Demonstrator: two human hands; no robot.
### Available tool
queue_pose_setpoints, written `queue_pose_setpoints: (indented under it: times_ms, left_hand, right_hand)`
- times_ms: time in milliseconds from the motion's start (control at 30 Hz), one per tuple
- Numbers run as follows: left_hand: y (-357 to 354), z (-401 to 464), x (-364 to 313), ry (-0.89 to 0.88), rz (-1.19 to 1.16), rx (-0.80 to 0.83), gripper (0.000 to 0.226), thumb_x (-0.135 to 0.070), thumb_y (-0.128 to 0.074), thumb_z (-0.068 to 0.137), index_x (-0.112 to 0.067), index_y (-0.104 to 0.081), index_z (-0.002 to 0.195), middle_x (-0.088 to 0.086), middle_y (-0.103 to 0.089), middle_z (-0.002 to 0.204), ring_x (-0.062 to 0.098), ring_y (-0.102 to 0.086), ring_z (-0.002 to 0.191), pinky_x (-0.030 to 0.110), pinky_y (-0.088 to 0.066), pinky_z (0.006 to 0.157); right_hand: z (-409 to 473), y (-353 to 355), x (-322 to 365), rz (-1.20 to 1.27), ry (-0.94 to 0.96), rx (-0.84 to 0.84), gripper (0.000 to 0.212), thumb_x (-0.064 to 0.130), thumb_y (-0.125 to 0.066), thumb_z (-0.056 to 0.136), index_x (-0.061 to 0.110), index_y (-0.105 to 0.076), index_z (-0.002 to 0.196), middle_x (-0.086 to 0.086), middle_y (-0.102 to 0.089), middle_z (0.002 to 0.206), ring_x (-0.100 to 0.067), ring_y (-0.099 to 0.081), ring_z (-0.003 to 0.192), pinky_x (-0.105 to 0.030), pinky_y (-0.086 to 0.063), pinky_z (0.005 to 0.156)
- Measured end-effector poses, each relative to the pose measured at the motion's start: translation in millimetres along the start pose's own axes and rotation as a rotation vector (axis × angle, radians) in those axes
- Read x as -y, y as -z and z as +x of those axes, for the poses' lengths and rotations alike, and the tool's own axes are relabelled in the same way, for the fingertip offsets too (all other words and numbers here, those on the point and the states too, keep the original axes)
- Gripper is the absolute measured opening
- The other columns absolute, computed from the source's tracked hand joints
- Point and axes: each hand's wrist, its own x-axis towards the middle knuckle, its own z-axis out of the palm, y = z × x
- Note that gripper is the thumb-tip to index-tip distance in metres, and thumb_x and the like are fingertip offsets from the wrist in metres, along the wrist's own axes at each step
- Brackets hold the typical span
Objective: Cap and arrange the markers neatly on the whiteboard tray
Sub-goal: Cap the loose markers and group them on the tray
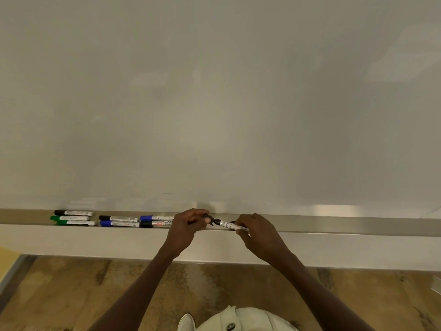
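Note:
My right hand (256,231) grips a white marker (229,225) with a black tip pointing left, held just above the metal whiteboard tray (346,225). My left hand (189,224) pinches a black cap (208,217) right at that tip; cap and tip are touching or nearly so. In the tray to the left lie several capped markers in three groups: a black one (72,213) above two green ones (71,218), then a black (118,218) and a blue (118,223) pair, then a blue (156,217) and a black (155,224) pair partly hidden by my left hand.
The whiteboard (214,103) fills the upper view. Below the tray runs a white ledge (95,240), then a wooden floor (71,295). The tray stretches on to the right of my hands.

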Motion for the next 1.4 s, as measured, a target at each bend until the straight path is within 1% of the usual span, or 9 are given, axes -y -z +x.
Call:
queue_pose_setpoints:
  times_ms: [267,500,567,633,833,967,1100,1200,1400]
  left_hand:
    - [-20.0,-2.2,-15.4,0.229,-0.53,-0.202,0.02,-0.013,-0.063,0.087,-0.003,-0.07,0.102,0.017,-0.07,0.099,0.024,-0.065,0.091,0.026,-0.059,0.074]
    - [-36.3,-8.0,-24.3,0.213,-0.584,-0.234,0.014,-0.011,-0.063,0.086,-0.006,-0.072,0.095,0.01,-0.075,0.09,0.021,-0.07,0.087,0.033,-0.055,0.085]
    - [-37.9,-9.8,-24.0,0.201,-0.57,-0.274,0.012,-0.01,-0.063,0.086,-0.007,-0.073,0.093,0.009,-0.075,0.085,0.02,-0.07,0.083,0.033,-0.055,0.084]
    - [-37.8,-12.1,-21.3,0.213,-0.58,-0.308,0.011,-0.009,-0.064,0.086,-0.006,-0.073,0.09,0.009,-0.075,0.082,0.022,-0.069,0.081,0.034,-0.056,0.083]
    - [-26.6,-18.3,-12.2,0.236,-0.512,-0.362,0.009,-0.009,-0.066,0.084,-0.006,-0.074,0.083,0.013,-0.074,0.081,0.024,-0.066,0.08,0.03,-0.059,0.076]
    - [-25.7,-11.6,-9.2,0.268,-0.441,-0.487,0.011,-0.01,-0.067,0.085,-0.009,-0.073,0.076,0.012,-0.073,0.076,0.022,-0.065,0.075,0.03,-0.058,0.075]
    - [-19.2,-3.3,2.6,0.343,-0.485,-0.662,0.015,-0.011,-0.069,0.083,0.001,-0.07,0.092,0.015,-0.071,0.081,0.024,-0.067,0.076,0.033,-0.058,0.076]
    - [-16.8,-3.1,6.0,0.367,-0.545,-0.629,0.019,-0.006,-0.07,0.081,0.006,-0.067,0.095,0.018,-0.07,0.086,0.025,-0.069,0.077,0.028,-0.06,0.07]
    - [-22.5,-19.4,9.9,0.518,-0.503,-0.611,0.006,-0.004,-0.071,0.079,0.001,-0.069,0.081,0.022,-0.073,0.087,0.028,-0.071,0.086,0.036,-0.056,0.086]
  right_hand:
    - [0.1,-12.0,32.4,-0.006,0.124,-0.141,0.025,0.016,-0.051,0.092,0.013,-0.057,0.117,-0.003,-0.057,0.091,-0.015,-0.05,0.066,-0.029,-0.044,0.054]
    - [6.7,-19.7,45.0,-0.195,0.13,-0.185,0.016,0.014,-0.067,0.085,0.008,-0.062,0.099,-0.007,-0.061,0.073,-0.016,-0.051,0.044,-0.025,-0.039,0.039]
    - [8.3,-20.9,52.0,-0.07,0.098,-0.199,0.008,0.015,-0.061,0.09,0.008,-0.064,0.094,-0.006,-0.062,0.071,-0.016,-0.052,0.052,-0.024,-0.041,0.048]
    - [12.0,-22.5,58.5,0.196,-0.06,-0.194,0.024,0.022,-0.052,0.095,0.012,-0.063,0.076,0.002,-0.055,0.06,-0.009,-0.044,0.052,-0.021,-0.033,0.052]
    - [23.1,-22.6,61.5,0.745,-0.461,-0.059,0.034,0.022,-0.064,0.087,0.013,-0.062,0.054,0.001,-0.051,0.047,-0.007,-0.041,0.041,-0.023,-0.036,0.048]
    - [30.8,-22.3,50.1,0.607,-0.347,0.066,0.026,0.028,-0.06,0.088,0.018,-0.069,0.066,0.007,-0.06,0.056,-0.002,-0.048,0.047,-0.017,-0.036,0.051]
    - [31.9,-23.8,25.4,0.459,-0.314,0.056,0.012,0.027,-0.064,0.085,0.018,-0.073,0.083,0.009,-0.067,0.076,0.0,-0.055,0.066,-0.009,-0.035,0.058]
    - [31.4,-27.3,10.0,0.419,-0.336,0.029,0.009,0.021,-0.067,0.083,0.015,-0.074,0.084,0.006,-0.068,0.079,0.0,-0.055,0.067,-0.008,-0.035,0.06]
    - [49.4,-44.1,-1.9,0.38,-0.435,-0.05,0.008,0.011,-0.067,0.08,0.013,-0.075,0.079,-0.002,-0.072,0.073,-0.007,-0.062,0.062,-0.021,-0.051,0.066]
